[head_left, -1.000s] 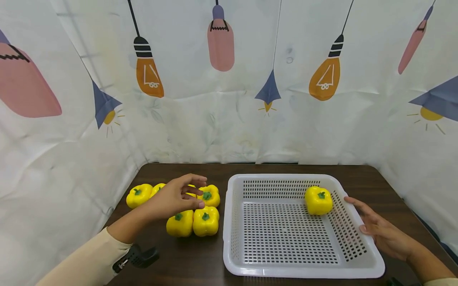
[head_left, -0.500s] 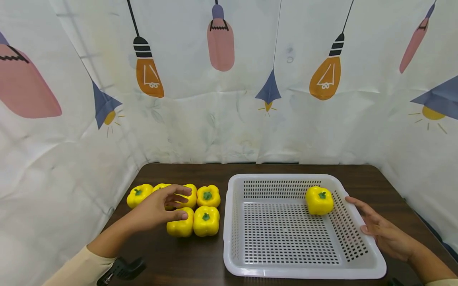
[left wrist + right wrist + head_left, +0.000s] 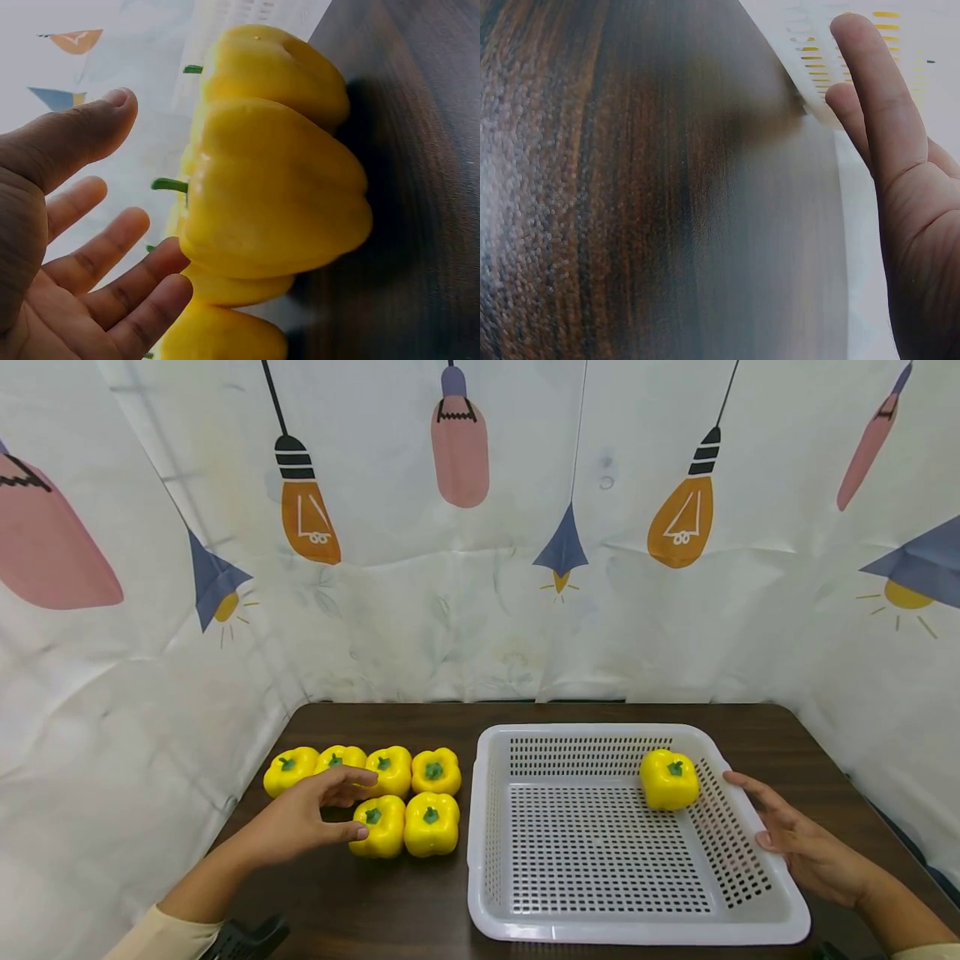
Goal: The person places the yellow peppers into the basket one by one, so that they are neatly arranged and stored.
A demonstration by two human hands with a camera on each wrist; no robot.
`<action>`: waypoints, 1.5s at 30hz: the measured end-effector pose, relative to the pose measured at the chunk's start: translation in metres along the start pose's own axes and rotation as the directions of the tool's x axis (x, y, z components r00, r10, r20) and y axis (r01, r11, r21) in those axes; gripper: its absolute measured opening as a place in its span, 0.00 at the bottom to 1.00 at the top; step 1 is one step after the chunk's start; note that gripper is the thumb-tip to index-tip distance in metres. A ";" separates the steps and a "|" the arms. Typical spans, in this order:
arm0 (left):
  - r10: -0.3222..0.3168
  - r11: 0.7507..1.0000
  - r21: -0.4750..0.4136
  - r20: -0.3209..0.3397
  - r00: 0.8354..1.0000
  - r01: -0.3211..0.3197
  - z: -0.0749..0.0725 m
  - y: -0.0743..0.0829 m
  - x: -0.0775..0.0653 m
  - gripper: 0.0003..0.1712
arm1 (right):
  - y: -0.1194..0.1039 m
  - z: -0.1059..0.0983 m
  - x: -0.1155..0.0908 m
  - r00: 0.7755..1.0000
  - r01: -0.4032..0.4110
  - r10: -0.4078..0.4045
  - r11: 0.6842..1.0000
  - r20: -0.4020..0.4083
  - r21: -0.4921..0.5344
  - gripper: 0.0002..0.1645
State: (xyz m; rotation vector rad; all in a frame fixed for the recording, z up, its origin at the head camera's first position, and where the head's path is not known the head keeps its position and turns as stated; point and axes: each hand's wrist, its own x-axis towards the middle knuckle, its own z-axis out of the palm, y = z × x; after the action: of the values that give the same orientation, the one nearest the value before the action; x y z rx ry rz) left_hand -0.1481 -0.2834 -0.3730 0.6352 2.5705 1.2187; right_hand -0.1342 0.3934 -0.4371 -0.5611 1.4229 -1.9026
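My left hand (image 3: 296, 818) hovers at the left side of the nearer-left yellow bell pepper (image 3: 385, 829), thumb and fingers spread apart and holding nothing. In the left wrist view that bell pepper (image 3: 274, 187) stands upright with its green stem pointing up, and the fingertips overlap its edge. Another bell pepper (image 3: 432, 827) sits right beside it, with a row of several more (image 3: 437, 772) behind. At the right, my right hand (image 3: 810, 843) rests its extended fingers and thumb against the outer right side of the white perforated basket (image 3: 637, 932). One yellow bell pepper (image 3: 668, 783) lies inside, toward the back right.
Everything stands on a dark wooden table (image 3: 390, 914). A white cloth (image 3: 450, 627) printed with hanging lamps encloses the back and both sides. The basket's left rim is close to the group of bell peppers.
My left hand has drawn back left and lower, from above the bell peppers to the side of the nearer-left one. The right hand has stayed at the basket.
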 end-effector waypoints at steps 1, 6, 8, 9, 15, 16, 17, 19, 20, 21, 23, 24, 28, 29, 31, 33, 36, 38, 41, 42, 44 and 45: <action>0.004 1.000 -0.005 0.004 1.000 -0.004 0.000 -0.001 -0.001 0.37 | 0.000 -0.001 0.000 1.000 -0.005 0.005 1.000 -0.007 -0.004 0.46; 0.013 0.999 -0.032 0.008 1.000 -0.012 0.003 -0.007 -0.005 0.38 | 0.003 -0.005 -0.001 1.000 0.007 -0.007 1.000 -0.008 -0.028 0.46; 0.020 1.000 -0.024 0.004 1.000 -0.019 0.004 -0.010 -0.006 0.38 | 0.003 -0.006 -0.001 1.000 0.011 -0.011 1.000 -0.007 -0.029 0.46; 0.024 1.000 -0.020 0.003 1.000 -0.024 0.004 -0.011 -0.007 0.38 | 0.003 -0.006 -0.002 1.000 0.006 -0.007 1.000 -0.010 -0.030 0.46; 0.031 0.999 -0.015 0.001 1.000 -0.031 0.007 -0.018 -0.011 0.39 | 0.000 -0.001 -0.001 0.999 -0.025 0.023 0.999 -0.047 -0.032 0.46; 0.029 0.999 -0.016 0.001 1.000 -0.029 0.008 -0.019 -0.011 0.39 | -0.001 0.000 -0.001 0.998 -0.029 0.027 0.999 -0.056 -0.033 0.46; 0.027 1.000 -0.016 0.001 1.000 -0.027 0.008 -0.020 -0.012 0.39 | -0.001 0.000 0.000 0.998 -0.029 0.027 0.999 -0.054 -0.034 0.46; 0.023 1.000 -0.017 0.003 1.000 -0.023 0.009 -0.022 -0.012 0.40 | -0.001 0.000 0.000 0.999 -0.025 0.024 0.999 -0.042 -0.032 0.45; 0.022 1.000 -0.019 0.005 1.000 -0.022 0.010 -0.022 -0.013 0.40 | 0.000 -0.001 0.000 0.999 -0.024 0.023 0.999 -0.036 -0.030 0.45; 0.021 1.000 -0.022 0.006 1.000 -0.021 0.011 -0.023 -0.013 0.40 | 0.000 -0.002 0.000 1.000 -0.021 0.021 0.999 -0.024 -0.029 0.45; 0.021 0.999 -0.024 0.009 1.000 -0.021 0.012 -0.026 -0.013 0.41 | 0.002 -0.005 0.000 1.000 -0.014 0.014 1.000 0.001 -0.027 0.45; 0.020 0.999 -0.025 0.010 1.000 -0.020 0.013 -0.027 -0.013 0.41 | 0.003 -0.006 0.000 1.000 -0.011 0.012 1.000 0.010 -0.026 0.45; 0.001 1.000 -0.020 0.001 1.000 -0.001 0.018 -0.033 -0.014 0.42 | 0.004 -0.011 0.000 0.999 -0.007 0.008 1.000 0.031 -0.027 0.46; -0.005 1.000 -0.019 -0.002 1.000 0.005 0.018 -0.034 -0.014 0.42 | 0.005 -0.011 -0.001 1.000 -0.009 0.010 1.000 0.028 -0.028 0.46; -0.012 1.000 -0.019 -0.006 1.000 0.012 0.019 -0.034 -0.013 0.42 | 0.004 -0.011 0.000 0.999 -0.009 0.010 1.000 0.032 -0.026 0.46; -0.018 1.000 -0.016 -0.009 1.000 0.018 0.020 -0.035 -0.013 0.41 | 0.004 -0.011 0.000 0.999 -0.008 0.009 1.000 0.035 -0.021 0.46; -0.028 1.000 -0.015 -0.014 1.000 0.027 0.020 -0.035 -0.014 0.41 | 0.005 -0.010 0.000 0.999 0.001 -0.001 1.000 0.045 -0.017 0.46; -0.039 0.999 -0.014 -0.018 0.999 0.039 0.020 -0.036 -0.014 0.40 | 0.005 -0.010 0.000 0.999 0.004 -0.003 1.000 0.049 -0.017 0.46; -0.039 0.999 -0.011 -0.027 0.999 0.039 0.019 -0.036 -0.015 0.40 | 0.005 -0.009 0.001 0.999 0.007 -0.007 1.000 0.044 -0.016 0.47; -0.039 0.999 -0.011 -0.031 0.999 0.038 0.019 -0.036 -0.015 0.40 | 0.004 -0.008 0.001 0.999 0.007 -0.007 1.000 0.039 -0.013 0.46; -0.036 0.999 -0.005 -0.041 0.998 0.036 0.017 -0.035 -0.016 0.39 | 0.003 -0.006 0.000 1.000 0.007 -0.007 1.000 0.019 -0.014 0.46; -0.035 0.999 -0.002 -0.044 0.998 0.035 0.016 -0.033 -0.016 0.39 | 0.003 -0.005 0.000 1.000 0.008 -0.008 1.000 0.018 -0.012 0.46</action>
State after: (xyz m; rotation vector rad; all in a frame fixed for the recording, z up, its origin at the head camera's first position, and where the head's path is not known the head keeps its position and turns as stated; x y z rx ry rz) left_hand -0.1377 -0.2992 -0.4085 0.5666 2.6049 1.2365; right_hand -0.1374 0.3961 -0.4415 -0.5889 1.4240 -1.8917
